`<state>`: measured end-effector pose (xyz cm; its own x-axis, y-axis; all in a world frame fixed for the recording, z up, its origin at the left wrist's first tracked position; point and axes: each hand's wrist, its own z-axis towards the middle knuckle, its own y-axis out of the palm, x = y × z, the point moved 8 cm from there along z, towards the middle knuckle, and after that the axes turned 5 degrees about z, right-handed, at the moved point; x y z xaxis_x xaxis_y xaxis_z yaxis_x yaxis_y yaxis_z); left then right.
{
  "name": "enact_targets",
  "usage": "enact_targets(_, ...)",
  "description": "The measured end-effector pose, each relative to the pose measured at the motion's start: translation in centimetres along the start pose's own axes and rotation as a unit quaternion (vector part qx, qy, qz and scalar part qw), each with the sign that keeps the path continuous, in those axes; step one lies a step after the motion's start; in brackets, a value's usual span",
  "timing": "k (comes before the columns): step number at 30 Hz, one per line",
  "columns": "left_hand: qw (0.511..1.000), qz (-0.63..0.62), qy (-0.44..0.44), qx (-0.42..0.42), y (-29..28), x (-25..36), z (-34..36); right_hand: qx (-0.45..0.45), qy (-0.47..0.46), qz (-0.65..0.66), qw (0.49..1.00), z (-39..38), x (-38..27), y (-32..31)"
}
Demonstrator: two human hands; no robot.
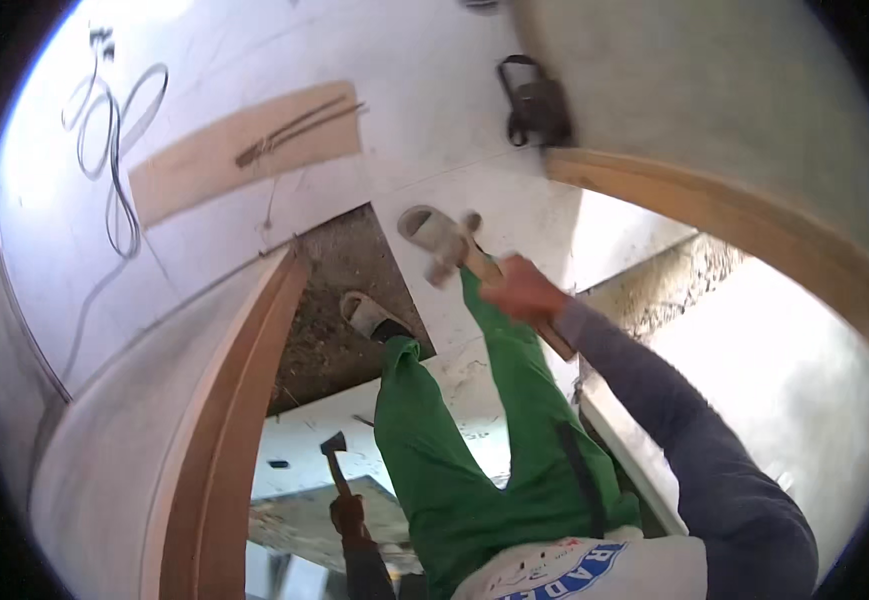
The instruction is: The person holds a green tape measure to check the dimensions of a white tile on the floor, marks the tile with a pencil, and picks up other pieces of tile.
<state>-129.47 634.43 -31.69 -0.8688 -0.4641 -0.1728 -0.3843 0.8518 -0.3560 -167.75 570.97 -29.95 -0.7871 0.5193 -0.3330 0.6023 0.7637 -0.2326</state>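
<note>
My right hand (pixel 524 292) is closed round the wooden handle of a hammer (pixel 484 262), held in front of my right leg. The hammer's head is blurred and overlaps my sandalled right foot (pixel 424 228) in the picture. Lower left, my left hand (pixel 348 515) grips the handle of a hatchet (pixel 333 447), its dark head pointing up. My green trousers (pixel 434 430) show between the two arms. On a bare, dirt-coloured patch of floor (pixel 314 350) rests my left foot in a sandal (pixel 362 313).
Wooden door frame (pixel 224 430) stands close on my left; a wooden strip (pixel 724 200) edges the wall at right. Ahead lie a brown board (pixel 184 185) with thin rods (pixel 299 128) on it, a looped cable (pixel 114 150) and a dark bag (pixel 542 110). Pale panels cover the floor.
</note>
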Motion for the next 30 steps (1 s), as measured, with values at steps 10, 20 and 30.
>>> enact_targets(10, 0.967, -0.253, -0.009, -0.001, -11.2, -3.6, -3.8, 0.192, 0.082, 0.016, 0.978, -35.0, 31.5, 7.4)
enact_targets(20, 0.984, -0.038, 0.166, 0.046, -20.1, 19.3, -13.5, 0.133, 0.421, 0.473, 0.762, -51.0, 62.7, 29.7)
enact_targets(30, 0.966, 0.041, 0.226, 0.119, -22.4, 43.8, -27.1, 0.122, 0.373, 0.598, 0.699, -58.9, 70.0, 26.8)
